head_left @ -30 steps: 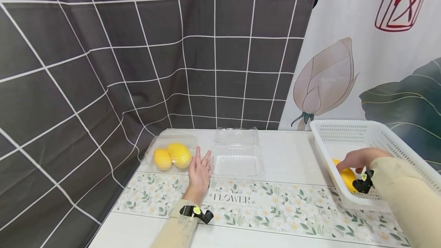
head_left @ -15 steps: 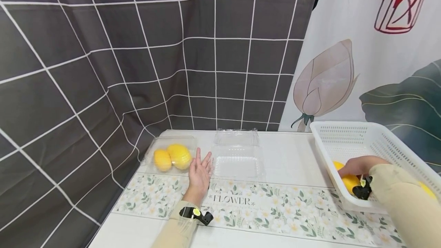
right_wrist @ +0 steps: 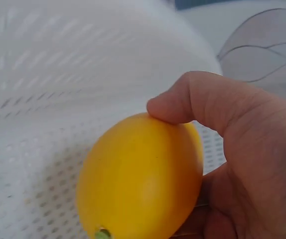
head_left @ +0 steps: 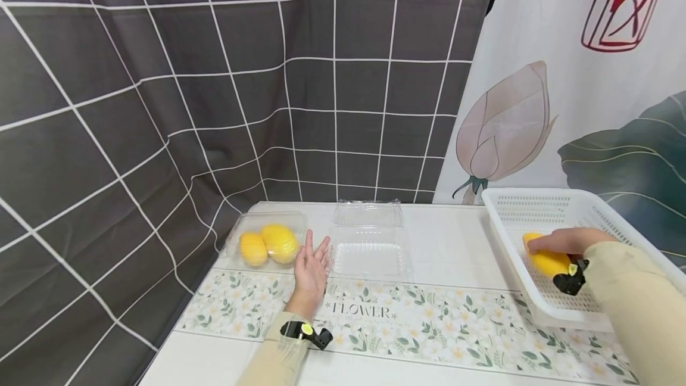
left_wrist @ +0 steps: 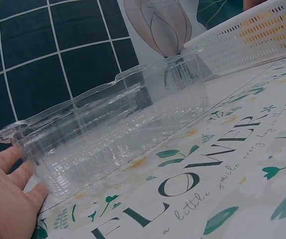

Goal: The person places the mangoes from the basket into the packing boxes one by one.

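Note:
My right hand grips a yellow lemon inside the white basket. In the right wrist view the thumb presses on top of the lemon, whose green stem end points down and forward; the other fingers are mostly hidden behind it. My left hand lies palm up with spread fingers at the left side of a clear plastic clamshell box. This box stands with its lid folded back and nothing inside. In the left wrist view the fingertips are against the box's end or very near it.
Left of my left hand lies another clear box with two yellow lemons. A flower-patterned strip crosses the white table. A dark grid curtain and a white printed curtain hang behind.
In the basket my right hand has taken hold of the lemon and raised it slightly, shifting a little to the right. The left hand and both boxes stay put.

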Tool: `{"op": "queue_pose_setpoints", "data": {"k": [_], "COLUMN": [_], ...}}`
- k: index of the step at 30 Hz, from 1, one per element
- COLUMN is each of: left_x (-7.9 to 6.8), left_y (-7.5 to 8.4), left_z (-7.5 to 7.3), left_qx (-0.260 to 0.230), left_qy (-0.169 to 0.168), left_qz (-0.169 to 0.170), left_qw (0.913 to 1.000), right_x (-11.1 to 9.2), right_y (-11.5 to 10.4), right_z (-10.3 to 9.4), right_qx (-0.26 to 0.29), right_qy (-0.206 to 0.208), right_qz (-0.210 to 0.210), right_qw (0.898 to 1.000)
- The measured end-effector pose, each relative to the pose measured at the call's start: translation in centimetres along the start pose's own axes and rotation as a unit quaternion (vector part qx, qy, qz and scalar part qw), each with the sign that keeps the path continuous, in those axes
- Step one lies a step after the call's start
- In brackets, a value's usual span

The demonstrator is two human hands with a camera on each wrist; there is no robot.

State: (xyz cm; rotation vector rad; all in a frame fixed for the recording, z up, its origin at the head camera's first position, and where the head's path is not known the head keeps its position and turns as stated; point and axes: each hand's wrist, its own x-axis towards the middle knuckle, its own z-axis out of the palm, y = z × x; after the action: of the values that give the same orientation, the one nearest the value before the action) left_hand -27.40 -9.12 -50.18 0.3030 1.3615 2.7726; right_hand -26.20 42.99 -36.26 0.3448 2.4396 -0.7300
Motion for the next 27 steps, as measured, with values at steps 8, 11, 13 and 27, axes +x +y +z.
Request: {"op": "queue_pose_setpoints", "data": {"k": [8,11,13,27], "left_x": [0.0,0.0,0.0,0.2], "left_y": [0.0,0.0,0.0,-0.2], "left_z": [-0.1,0.0,0.1,-0.1], "left_qx": [0.007,0.004,0.004,0.012], "left_qy": [-0.001,-0.001,0.001,-0.002], "left_qz": [0.004,0.005,0.003,0.003], "left_qw": [1.0,1.0,1.0,0.9999], "right_x": [-0.4,-0.6,-0.7,0.4], "right_y": [-2.5,-3.9,-5.1,-15.7], "right_z": [-1.0,-0.8,-0.5,4.0], "right_qx": [-0.006,0.009,0.013,-0.033], "right_qy": [0.001,0.006,0.014,0.068], "right_qz": [-0.062,-0.078,-0.085,-0.128], "right_qw": [0.998,0.997,0.996,0.989]}}
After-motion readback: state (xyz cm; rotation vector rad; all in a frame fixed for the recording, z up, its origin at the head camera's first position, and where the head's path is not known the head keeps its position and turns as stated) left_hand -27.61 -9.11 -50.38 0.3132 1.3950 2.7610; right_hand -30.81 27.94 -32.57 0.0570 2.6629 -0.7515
